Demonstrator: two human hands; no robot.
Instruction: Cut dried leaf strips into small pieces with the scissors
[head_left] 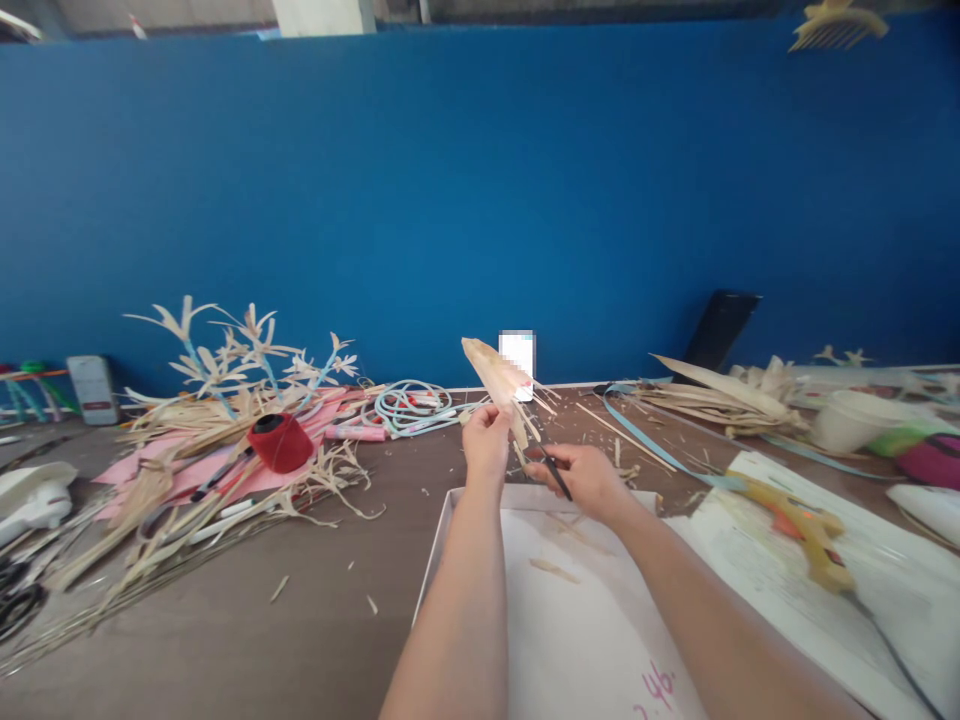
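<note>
My left hand [486, 440] pinches a pale, dried husk-like leaf [491, 368] that points up and to the left. Narrow strips hang from its lower right end. Beside it, my right hand [589, 478] is closed around a slim black tool [556, 474], whose tip is close to those strips; its exact kind I cannot make out. Both hands are over the far edge of a shallow white box [585, 620], where a few husk scraps [555, 570] lie. Behind the leaf, a lit phone screen [527, 350] leans against the blue wall.
Husk flowers on blue stems [259, 345], a red roll [280, 443] and loose strips crowd the left. A coiled pale-blue cable [414, 408] lies at the back. On the right, a yellow glue gun [814, 540] with a cord rests on white paper [892, 600]. Black scissors [19, 605] lie far left.
</note>
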